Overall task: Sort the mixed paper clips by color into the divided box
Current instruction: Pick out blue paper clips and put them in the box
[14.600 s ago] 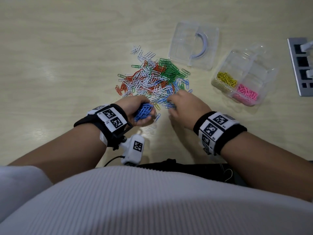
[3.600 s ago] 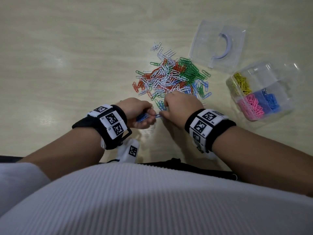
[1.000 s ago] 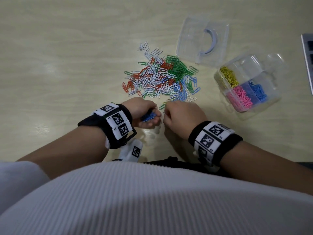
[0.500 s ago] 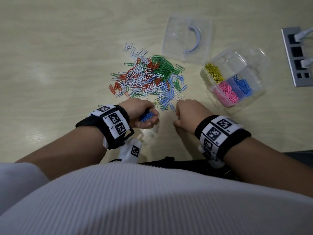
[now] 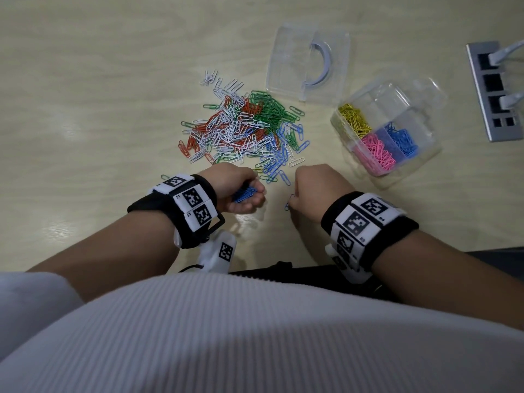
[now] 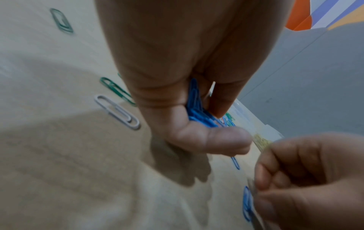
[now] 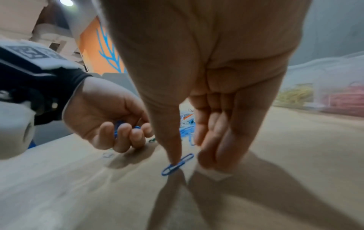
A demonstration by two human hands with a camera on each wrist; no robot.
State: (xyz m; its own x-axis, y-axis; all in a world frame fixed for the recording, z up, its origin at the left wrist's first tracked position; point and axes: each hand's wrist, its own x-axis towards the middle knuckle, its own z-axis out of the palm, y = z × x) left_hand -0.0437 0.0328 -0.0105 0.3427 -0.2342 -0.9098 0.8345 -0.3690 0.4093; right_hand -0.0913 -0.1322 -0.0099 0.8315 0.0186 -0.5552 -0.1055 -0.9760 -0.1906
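A mixed pile of paper clips (image 5: 243, 129) lies mid-table, white, red, green and blue. The clear divided box (image 5: 425, 109) stands to its right, holding yellow (image 5: 354, 120), pink (image 5: 377, 154) and blue (image 5: 402, 140) clips in separate compartments. My left hand (image 5: 246, 194) grips a bunch of blue clips (image 6: 197, 112) in its curled fingers, just near the pile. My right hand (image 7: 187, 160) is beside it with fingers curled. Its thumb tip presses one end of a single blue clip (image 7: 177, 165) lying flat on the table. The curled fingers sit just beside the clip's other end.
The box's clear lid (image 5: 309, 61) lies behind the pile. A grey socket strip (image 5: 493, 92) with white plugs sits at the far right. Stray white (image 6: 118, 112) and green (image 6: 116, 90) clips lie left of my left hand. The table edge is right below my wrists.
My right hand has drawn back from the pile's near edge towards me and now has its thumb on one loose blue clip. My left hand has kept its bunch and barely moved.
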